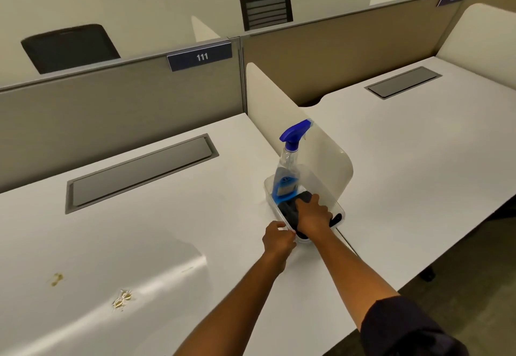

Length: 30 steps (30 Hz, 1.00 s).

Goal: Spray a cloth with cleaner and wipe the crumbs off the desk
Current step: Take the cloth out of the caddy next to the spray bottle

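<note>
A clear plastic bin (269, 188) stands on the white desk (167, 230) against the side divider. In its far end a spray bottle (287, 171) with a blue trigger head and blue liquid stands upright. A dark cloth (287, 209) lies in the near end. My right hand (314, 214) reaches into the bin and closes on the cloth. My left hand (277, 239) pinches the bin's near rim. Crumbs (122, 299) lie on the desk at the near left, with a second small patch of crumbs (56, 279) further left.
A grey cable hatch (139, 171) is set into the desk behind the crumbs. A white rounded divider (307, 143) separates this desk from the neighbouring desk (418, 146). A beige partition (125, 104) labelled 111 closes the back. Black chairs stand beyond it.
</note>
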### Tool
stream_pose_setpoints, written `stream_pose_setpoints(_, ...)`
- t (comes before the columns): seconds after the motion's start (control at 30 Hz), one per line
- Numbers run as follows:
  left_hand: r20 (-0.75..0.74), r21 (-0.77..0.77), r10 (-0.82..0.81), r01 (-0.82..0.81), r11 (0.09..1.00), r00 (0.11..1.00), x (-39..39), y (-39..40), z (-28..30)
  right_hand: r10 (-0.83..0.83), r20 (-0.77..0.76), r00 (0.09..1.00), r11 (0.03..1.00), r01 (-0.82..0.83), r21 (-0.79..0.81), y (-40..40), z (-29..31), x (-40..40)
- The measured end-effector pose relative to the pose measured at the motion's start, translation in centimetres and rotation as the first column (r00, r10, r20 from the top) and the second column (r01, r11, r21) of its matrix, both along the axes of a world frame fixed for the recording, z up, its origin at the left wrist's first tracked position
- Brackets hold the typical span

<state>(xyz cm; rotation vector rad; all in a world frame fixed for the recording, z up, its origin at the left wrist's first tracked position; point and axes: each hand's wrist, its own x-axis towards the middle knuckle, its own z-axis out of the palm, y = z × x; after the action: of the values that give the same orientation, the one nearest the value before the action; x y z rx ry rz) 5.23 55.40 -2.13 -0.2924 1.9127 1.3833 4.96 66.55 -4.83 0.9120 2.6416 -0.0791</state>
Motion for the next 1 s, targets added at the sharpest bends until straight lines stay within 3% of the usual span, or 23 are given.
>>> stream_pose_setpoints(0.17, -0.015, -0.009, 0.003, -0.003, 1.000, 1.000, 0.3, -0.1, 0.2, -0.008, -0.056, 0.998, 0.999, 0.006, -0.048, 0.5, 0.0, 0.1)
stream_pose_setpoints(0.37, -0.047, -0.016, -0.035, 0.035, 0.999, 0.998, 0.2, -1.3, 0.7, -0.129, -0.215, 0.968, 0.961, 0.069, -0.266, 1.6, 1.2, 0.7)
stream_pose_setpoints(0.47, -0.047, 0.019, -0.022, 0.023, 1.000, 0.999, -0.4, -2.2, 1.1, -0.123, -0.261, 0.957, 0.953, 0.040, -0.301, 2.1, 2.4, 1.1)
stream_pose_setpoints(0.73, 0.090, 0.332, 0.012, -0.041, 0.942, 0.996, -2.7, -6.0, 2.5, -0.159, -0.446, 0.881, 0.878, -0.081, -0.472, 2.3, 8.1, 2.3)
stream_pose_setpoints(0.87, 0.168, 0.468, 0.018, -0.096, 0.879, 0.986, -3.9, -8.4, 3.9, -0.289, -0.501, 0.816, 0.757, -0.126, -0.641, 1.1, 11.2, 3.3)
stream_pose_setpoints(1.0, 0.205, 0.540, 0.089, -0.188, 0.821, 0.975, -5.3, -14.2, 5.4, -0.438, -0.450, 0.778, 0.475, -0.225, -0.851, -4.1, 14.3, 2.8)
